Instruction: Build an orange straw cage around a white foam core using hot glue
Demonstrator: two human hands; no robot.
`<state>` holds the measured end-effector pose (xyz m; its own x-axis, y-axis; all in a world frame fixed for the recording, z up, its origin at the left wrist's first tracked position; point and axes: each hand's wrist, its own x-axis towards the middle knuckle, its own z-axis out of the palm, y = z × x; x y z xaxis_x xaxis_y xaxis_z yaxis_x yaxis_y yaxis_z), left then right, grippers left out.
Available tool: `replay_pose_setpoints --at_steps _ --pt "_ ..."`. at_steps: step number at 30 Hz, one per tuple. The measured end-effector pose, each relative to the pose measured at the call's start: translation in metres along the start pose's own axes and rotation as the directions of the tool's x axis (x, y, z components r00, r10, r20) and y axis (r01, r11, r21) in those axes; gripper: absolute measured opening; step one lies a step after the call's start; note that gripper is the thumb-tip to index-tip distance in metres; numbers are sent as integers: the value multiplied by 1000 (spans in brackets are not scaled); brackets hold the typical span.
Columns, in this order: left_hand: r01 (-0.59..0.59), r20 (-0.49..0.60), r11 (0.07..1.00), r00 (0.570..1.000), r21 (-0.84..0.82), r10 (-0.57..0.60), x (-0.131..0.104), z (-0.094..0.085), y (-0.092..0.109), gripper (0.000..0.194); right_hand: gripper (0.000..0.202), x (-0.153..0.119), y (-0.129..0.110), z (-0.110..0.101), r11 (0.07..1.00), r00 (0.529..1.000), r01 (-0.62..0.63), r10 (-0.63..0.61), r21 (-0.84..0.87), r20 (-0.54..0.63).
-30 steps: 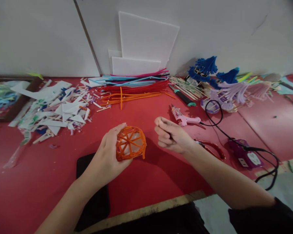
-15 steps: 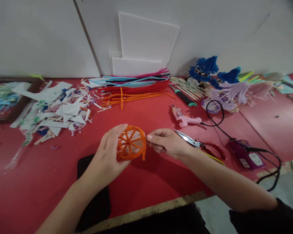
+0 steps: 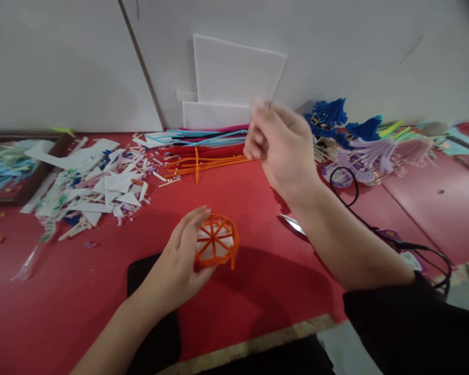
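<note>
My left hand [image 3: 182,260] is wrapped round the side of a small round orange frame [image 3: 214,237] with spokes like a wheel, made of orange pipe cleaners. White shows between its spokes, and a loose orange end hangs down at its right. Raised over the back of the table, my right hand [image 3: 279,140] has its fingers curled and pinched together, blurred by motion. Whatever it may hold is too small or hidden to make out. Orange pipe cleaners [image 3: 209,165] lie just left of and below it. Under my right forearm, scissors [image 3: 293,224] show only their blades.
White foam scraps [image 3: 109,187] are heaped at the left, beside a brown-framed tray [image 3: 19,200]. White boards [image 3: 238,70] lean on the wall. Blue [image 3: 328,112] and lilac fringed pieces [image 3: 375,151] stand at the right, near a black cable [image 3: 357,192]. A black phone-like slab [image 3: 168,333] lies under my left arm.
My right hand has left the orange frame's side and risen up and away towards the back, now covering the glue gun. My left hand still holds the frame, slightly lower in view.
</note>
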<state>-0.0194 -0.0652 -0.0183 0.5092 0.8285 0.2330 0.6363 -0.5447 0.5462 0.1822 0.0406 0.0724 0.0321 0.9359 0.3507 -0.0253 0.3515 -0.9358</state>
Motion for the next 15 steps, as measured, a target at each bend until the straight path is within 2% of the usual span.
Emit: replay_pose_setpoints --at_steps 3,5,6,7,8,9,10,11,12,13,14,15 --pt "-24 39 999 999 41 23 -5 -4 5 71 29 26 -14 27 968 967 252 -250 22 -44" --pt "-58 34 996 998 70 56 -9 -5 9 67 24 38 -7 47 903 895 422 -429 -79 -122" --pt "-74 18 994 997 82 73 -10 -4 11 63 21 43 2 57 842 831 513 -536 -165 -151" --pt "-90 -6 992 996 92 91 -11 -3 12 59 19 47 13 67 782 793 569 -604 -254 -84" --pt "-104 -29 989 994 103 108 -12 -1 13 55 17 50 26 75 717 775 622 -621 -316 117" --pt "-116 -48 986 991 117 123 -12 0 14 52 24 50 39 82 670 768 639 -533 -377 354" --pt "-131 -62 983 988 130 139 -12 2 15 49 40 49 52 85 625 725 655 -363 -425 585" --pt "-147 -67 979 985 142 158 -12 4 15 49 58 46 63 85 602 696 638 -182 -481 695" --pt "-166 -68 974 982 151 178 -12 5 15 49 69 40 71 81 585 632 649 -58 -487 772" --pt "-179 -70 971 979 161 193 -11 5 14 49 71 32 76 72 584 569 674 -21 -452 822" --pt "-188 -74 967 976 170 203 -10 5 12 49 65 22 77 60 608 516 692 -41 -389 856" --pt "-195 -79 964 974 178 212 -8 5 10 47 54 11 76 45 645 498 688 -84 -334 863"
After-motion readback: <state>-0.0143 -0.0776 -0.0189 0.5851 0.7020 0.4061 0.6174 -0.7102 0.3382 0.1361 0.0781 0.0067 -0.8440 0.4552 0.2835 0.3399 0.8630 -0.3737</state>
